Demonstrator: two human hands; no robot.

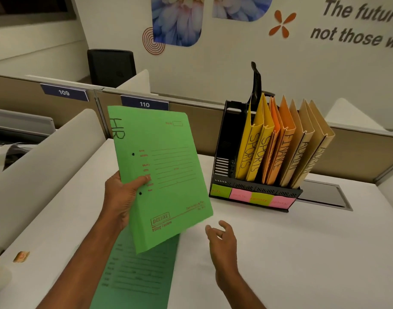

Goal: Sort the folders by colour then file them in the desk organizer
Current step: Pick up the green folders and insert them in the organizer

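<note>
two partition tags (144, 104), 109 and 110, are sitting behind the white desk (302, 253) you are working at; wall lettering (358, 25) is running off frame. your left hand (122, 197) is pinching the hr folder (164, 170) left of the desk organizer (255, 190), thumb in front, fingers hidden behind. second green folder (135, 275) is lying flat beneath. your right hand (222, 239) is hovering by the raised corner, fingers loosely spread.

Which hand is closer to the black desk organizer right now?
Right. The right hand hovers open in front of the organizer; the left hand, farther left, holds the green HR folder.
</note>
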